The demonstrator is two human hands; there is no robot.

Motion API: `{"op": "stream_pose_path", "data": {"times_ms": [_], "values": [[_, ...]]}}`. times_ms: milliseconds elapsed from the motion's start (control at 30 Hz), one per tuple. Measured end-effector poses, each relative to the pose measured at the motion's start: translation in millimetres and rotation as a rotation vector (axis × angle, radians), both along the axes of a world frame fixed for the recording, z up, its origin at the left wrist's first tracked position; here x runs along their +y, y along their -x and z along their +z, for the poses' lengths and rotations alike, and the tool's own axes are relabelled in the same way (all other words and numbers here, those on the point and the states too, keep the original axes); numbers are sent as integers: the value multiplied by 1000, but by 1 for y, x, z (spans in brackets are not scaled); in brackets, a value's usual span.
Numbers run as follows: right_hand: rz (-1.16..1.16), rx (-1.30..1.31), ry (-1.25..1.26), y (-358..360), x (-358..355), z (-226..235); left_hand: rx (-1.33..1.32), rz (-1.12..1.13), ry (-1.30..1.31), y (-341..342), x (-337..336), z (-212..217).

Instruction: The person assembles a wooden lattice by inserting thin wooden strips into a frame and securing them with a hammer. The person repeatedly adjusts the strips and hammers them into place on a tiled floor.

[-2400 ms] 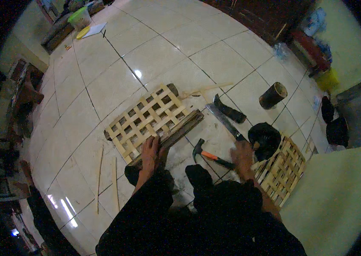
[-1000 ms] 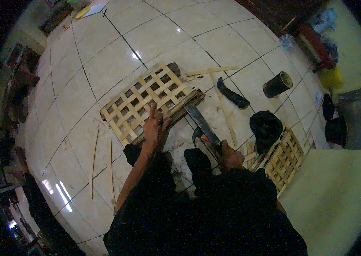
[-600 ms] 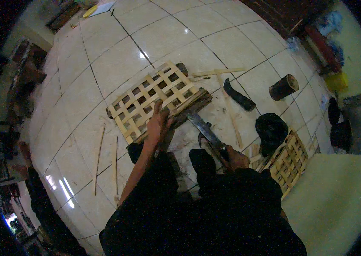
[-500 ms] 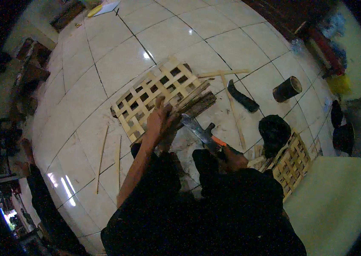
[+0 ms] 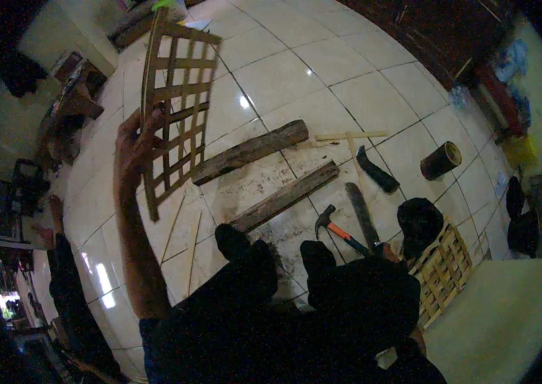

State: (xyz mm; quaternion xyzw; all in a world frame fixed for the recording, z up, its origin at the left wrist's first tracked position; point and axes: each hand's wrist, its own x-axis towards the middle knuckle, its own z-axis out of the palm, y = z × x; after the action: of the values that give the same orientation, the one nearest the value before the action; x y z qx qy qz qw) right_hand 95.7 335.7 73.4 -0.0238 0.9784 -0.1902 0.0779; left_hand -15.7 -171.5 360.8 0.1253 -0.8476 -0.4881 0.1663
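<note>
My left hand (image 5: 134, 148) is raised at the left and grips a lattice panel of woven wooden strips (image 5: 186, 118) by its near side. The panel stands nearly on edge, off the floor. Low at the right, my right hand (image 5: 390, 252) is closed at the handle end of a machete (image 5: 362, 210), whose broad dark blade points away from me. A claw hammer (image 5: 340, 234) with an orange and black handle lies alongside; whether the hand also touches it, I cannot tell. Two rough wooden beams (image 5: 252, 152) rest on the floor between my hands.
Thin strips (image 5: 192, 251) and a curved dark piece (image 5: 376, 170) lie on the tiles. A short cylinder (image 5: 441, 160) is farther right. Another woven panel (image 5: 445, 272) leans near a black rounded object (image 5: 419, 221). Another person's arm (image 5: 69, 288) shows at the left.
The lattice panel has been lifted off the beams, swung left and tipped up on edge by my left hand. My right hand has moved right, with machete and hammer now spread apart.
</note>
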Motion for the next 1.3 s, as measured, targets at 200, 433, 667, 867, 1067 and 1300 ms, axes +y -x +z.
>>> {"op": "stream_pose_path", "data": {"times_ms": [200, 433, 667, 867, 1067, 1300], "values": [[-27, 182, -63, 14, 27, -25, -27, -89, 113, -6, -16, 16], [243, 465, 3, -1, -8, -77, -355, -280, 70, 53, -12, -74], [186, 237, -43, -1, -42, -31, -611, -617, 227, 114, 5, -183], [332, 316, 41, 12, -39, -35, -503, -579, 413, 138, -5, -264], [-34, -306, 304, -33, -13, -38, -122, -180, 687, 103, 30, -293], [83, -26, 263, 56, -92, 77, -178, 22, 681, 66, 72, -312]]}}
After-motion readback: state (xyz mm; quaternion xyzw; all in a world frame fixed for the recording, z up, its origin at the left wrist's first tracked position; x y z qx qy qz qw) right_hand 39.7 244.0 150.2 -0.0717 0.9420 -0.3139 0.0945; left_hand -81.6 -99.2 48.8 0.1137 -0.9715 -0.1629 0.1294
